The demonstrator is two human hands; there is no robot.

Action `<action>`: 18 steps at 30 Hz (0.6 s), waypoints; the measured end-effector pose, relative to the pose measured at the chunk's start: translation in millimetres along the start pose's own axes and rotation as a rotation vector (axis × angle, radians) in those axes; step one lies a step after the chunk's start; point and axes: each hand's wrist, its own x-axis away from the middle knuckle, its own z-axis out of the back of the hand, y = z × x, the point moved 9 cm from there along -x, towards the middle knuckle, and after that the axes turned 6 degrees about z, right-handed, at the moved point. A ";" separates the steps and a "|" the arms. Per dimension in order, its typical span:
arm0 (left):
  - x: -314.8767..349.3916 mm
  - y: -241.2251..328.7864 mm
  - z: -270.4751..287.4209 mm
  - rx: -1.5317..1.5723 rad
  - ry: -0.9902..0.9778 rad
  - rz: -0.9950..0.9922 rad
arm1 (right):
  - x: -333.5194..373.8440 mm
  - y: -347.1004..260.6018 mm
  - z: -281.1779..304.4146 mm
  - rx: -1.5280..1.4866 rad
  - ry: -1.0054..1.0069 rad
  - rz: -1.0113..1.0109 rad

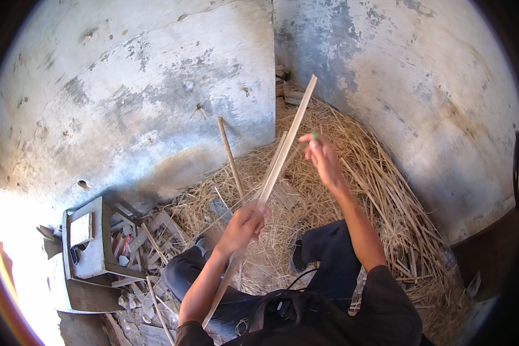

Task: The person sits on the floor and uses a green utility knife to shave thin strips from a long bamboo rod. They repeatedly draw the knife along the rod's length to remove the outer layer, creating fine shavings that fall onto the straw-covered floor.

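My left hand (242, 226) is wrapped round a long pale strip (289, 136), which looks like split bamboo or wood. The strip slants from beside my left forearm up to the far right. A shorter, narrower strip (275, 157) runs close along its left side; I cannot tell whether they are joined. Just right of the strip's upper half is my right hand (324, 160), fingers bent and the index finger pointing toward the strip. A small green thing (315, 135) shows at its fingertips, too blurred to name.
Straw-like shavings and thin strips (380, 190) cover the floor ahead and to the right. A thin pole (230, 158) stands left of the strip. At the left is a worn wooden cabinet (98, 242) beside scattered scraps (155, 228). Peeling walls (173, 75) meet ahead.
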 end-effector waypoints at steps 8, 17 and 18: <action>7.9 13.5 24.0 0.085 0.139 -0.071 | 42.4 -82.0 -83.2 0.367 -0.425 0.360; 13.7 18.6 28.0 0.056 0.221 -0.106 | 41.9 -88.7 -86.9 0.390 -0.384 0.418; 14.6 19.8 28.6 0.038 0.242 -0.103 | 41.1 -90.2 -86.2 0.391 -0.384 0.415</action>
